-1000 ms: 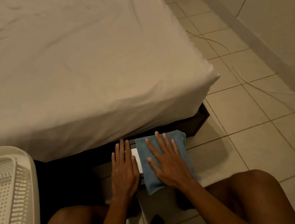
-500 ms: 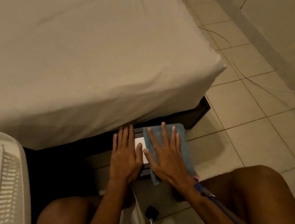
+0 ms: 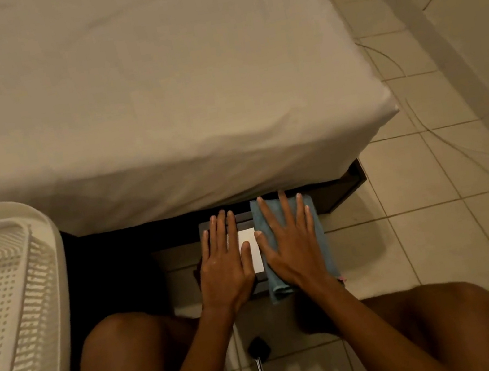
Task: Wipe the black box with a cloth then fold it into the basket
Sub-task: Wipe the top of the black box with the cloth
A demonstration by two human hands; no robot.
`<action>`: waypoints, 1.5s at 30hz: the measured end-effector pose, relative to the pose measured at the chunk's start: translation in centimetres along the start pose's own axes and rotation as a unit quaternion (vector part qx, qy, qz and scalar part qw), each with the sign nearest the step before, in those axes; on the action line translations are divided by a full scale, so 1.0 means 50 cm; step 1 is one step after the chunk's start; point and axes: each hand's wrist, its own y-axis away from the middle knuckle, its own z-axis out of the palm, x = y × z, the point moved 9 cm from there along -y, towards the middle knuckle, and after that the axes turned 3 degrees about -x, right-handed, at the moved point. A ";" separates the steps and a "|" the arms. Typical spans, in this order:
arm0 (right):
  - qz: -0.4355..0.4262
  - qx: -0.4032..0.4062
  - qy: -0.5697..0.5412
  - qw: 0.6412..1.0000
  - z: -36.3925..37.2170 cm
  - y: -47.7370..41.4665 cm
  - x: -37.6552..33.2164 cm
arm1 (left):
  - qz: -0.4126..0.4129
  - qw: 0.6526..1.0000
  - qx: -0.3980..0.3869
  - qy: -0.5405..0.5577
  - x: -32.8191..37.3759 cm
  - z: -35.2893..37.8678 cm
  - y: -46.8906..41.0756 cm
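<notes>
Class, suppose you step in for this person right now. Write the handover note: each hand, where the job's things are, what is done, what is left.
Left hand: flat, fingers spread, pressing on the black box to steady it.
Right hand: flat, fingers spread, pressing the blue cloth onto the box's right part.
The box sits on the floor at the bed's edge, a white label showing between the hands. White basket stands to the left, with no cloth in it.
Done: cloth is on the box, wiping apparently under way.
Left: finish wiping, fold the cloth, put it in the basket.

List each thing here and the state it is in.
black box: on the floor, shut, half covered by the cloth
cloth: folded, pressed flat on the box
left hand: flat on the box
right hand: flat on the cloth
basket: nothing seen inside
</notes>
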 end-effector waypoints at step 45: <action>0.031 -0.016 -0.010 0.999 0.029 0.044 0.011 | -0.017 1.000 0.004 -0.016 -0.001 0.007 -0.020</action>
